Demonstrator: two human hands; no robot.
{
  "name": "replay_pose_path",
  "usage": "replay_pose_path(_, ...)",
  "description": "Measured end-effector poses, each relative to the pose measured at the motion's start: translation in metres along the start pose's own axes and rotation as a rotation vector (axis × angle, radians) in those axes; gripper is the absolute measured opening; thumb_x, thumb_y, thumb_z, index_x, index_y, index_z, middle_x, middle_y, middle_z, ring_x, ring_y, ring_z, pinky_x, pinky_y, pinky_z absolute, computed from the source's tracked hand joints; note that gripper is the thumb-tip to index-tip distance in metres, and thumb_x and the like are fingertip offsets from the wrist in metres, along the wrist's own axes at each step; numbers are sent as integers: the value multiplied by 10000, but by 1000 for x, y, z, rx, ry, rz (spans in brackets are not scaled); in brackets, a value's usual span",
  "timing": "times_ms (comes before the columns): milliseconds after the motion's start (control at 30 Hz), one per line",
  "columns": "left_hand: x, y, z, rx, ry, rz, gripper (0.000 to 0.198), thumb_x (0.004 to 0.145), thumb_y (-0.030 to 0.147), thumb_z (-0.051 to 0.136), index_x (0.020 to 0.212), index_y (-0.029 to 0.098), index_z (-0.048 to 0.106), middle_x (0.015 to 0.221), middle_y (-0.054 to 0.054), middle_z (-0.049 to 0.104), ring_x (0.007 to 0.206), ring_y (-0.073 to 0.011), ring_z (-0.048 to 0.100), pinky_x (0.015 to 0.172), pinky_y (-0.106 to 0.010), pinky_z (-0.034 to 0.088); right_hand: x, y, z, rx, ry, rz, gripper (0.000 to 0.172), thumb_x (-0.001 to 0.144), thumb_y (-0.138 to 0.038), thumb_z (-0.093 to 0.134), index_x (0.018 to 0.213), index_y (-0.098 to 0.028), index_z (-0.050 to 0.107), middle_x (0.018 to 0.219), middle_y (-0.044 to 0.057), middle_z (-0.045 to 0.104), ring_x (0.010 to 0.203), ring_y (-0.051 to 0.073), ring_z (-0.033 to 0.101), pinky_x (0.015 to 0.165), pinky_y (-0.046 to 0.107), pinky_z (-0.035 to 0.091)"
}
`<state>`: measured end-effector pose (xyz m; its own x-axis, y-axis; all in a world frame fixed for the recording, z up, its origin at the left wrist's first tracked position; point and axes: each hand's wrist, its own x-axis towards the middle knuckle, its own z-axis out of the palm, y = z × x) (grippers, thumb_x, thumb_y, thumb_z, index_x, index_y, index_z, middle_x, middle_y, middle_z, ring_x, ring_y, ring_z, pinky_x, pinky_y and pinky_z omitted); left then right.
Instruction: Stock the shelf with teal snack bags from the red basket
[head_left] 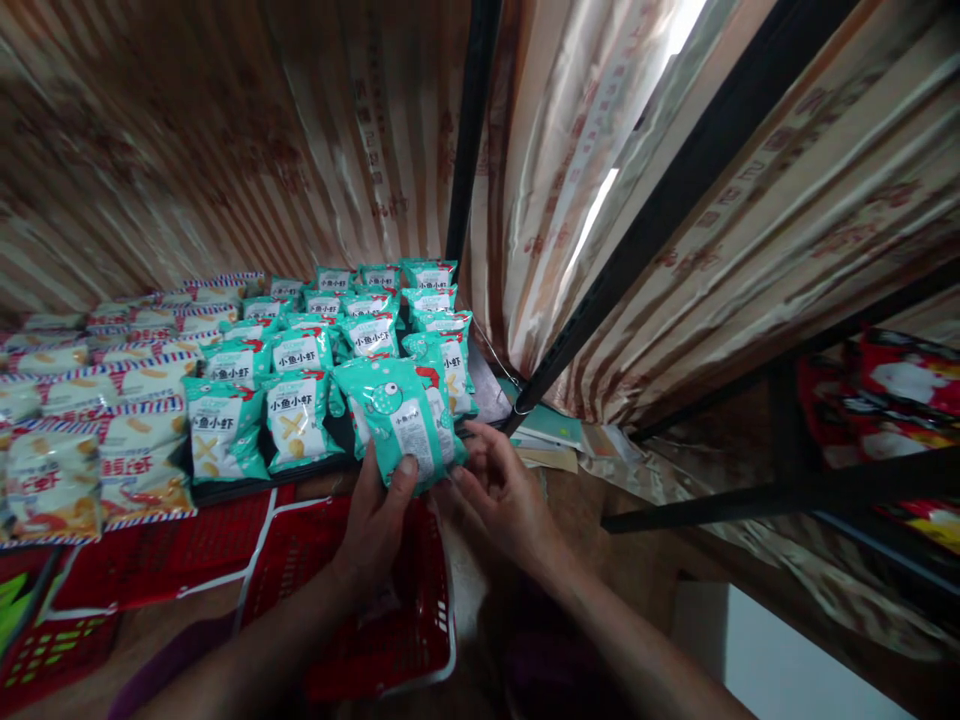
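Note:
A teal snack bag [409,420] with a cartoon fish is held in front of the shelf, its lower part above a red basket. My left hand [379,510] grips its lower left side, thumb on the front. At the bag's lower right corner is my right hand [499,490], thumb and fingers bent and close to the edge; a pinch on the corner cannot be made out clearly. Behind the held bag, rows of upright teal bags [300,415] stand on a dark shelf. White bags with striped edges [146,460] fill the shelf further left.
Below the shelf are a red basket [448,610] with a white rim and another red basket [161,550]. Black metal posts [600,290] rise at the right before striped curtains [360,150]. Red packages [907,380] lie on a rack at the far right. A white box [802,660] sits lower right.

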<state>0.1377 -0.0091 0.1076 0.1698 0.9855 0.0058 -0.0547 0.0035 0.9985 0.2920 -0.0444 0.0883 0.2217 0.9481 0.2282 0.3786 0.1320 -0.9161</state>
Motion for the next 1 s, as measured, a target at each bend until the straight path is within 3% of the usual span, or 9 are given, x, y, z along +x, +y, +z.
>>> replay_pose_path(133,-3,4,-2,173,20,163,470,909,405,435,1327,191,416,1225,-98,602,1094,-202,581,981,-363,437,-3,-13,-3,-236,124,-270,481,829,-169,578,1281,-270,445,1122,86,549,947,200,574,777,346,517)
replay_pose_path(233,-5,0,0,255,32,232,464,921,383,413,1342,190,384,1203,-104,604,1071,-202,589,960,-365,451,-7,-22,-4,-257,58,-409,526,856,-129,519,1342,-287,394,1219,97,524,1085,218,544,858,372,507)
replay_pose_path(300,-6,-6,1,348,60,301,475,922,384,404,1350,180,365,1234,-122,572,1134,-217,554,982,-382,435,-10,-24,-4,-245,-6,-427,584,861,-147,511,1398,-284,327,1304,107,491,1174,239,507,921,402,485)
replay_pose_path(433,-10,-17,2,476,-11,450,494,902,353,442,1357,183,347,1291,-144,488,1205,-240,492,988,-415,435,-14,-25,2,-97,-68,-313,634,858,-251,541,1430,-275,269,1397,108,440,1230,257,490,986,423,453)
replay_pose_path(567,-16,-15,4,664,-165,638,655,871,280,457,1451,191,165,1326,-175,364,1198,-257,468,913,-421,491,-14,-21,7,195,-106,-81,596,802,-345,628,1340,-264,385,1279,91,569,1181,243,548,955,374,482)
replay_pose_path(667,-20,-14,8,724,-218,668,674,850,217,462,1456,206,166,1309,-166,356,1186,-246,469,885,-385,511,-12,-15,7,239,21,84,515,806,-380,632,1271,-262,445,1199,79,627,1097,227,605,912,353,504)
replay_pose_path(733,-20,-14,11,736,-234,687,632,853,199,462,1438,213,222,1316,-160,355,1197,-238,466,904,-376,505,-9,-10,3,192,110,114,481,827,-406,605,1257,-239,468,1189,90,634,1064,233,617,905,366,503)
replay_pose_path(833,-15,-17,14,726,-211,676,537,869,187,455,1387,200,317,1354,-158,354,1244,-234,439,984,-400,458,-3,-3,-4,151,184,93,460,843,-433,578,1238,-211,495,1174,99,641,1057,238,608,921,386,486)
replay_pose_path(1000,4,-26,16,633,-17,479,392,897,206,431,1287,171,440,1363,-154,410,1258,-234,446,1021,-436,425,14,3,-14,173,279,140,530,762,-485,656,1186,-198,515,1117,84,652,977,238,620,876,397,505)
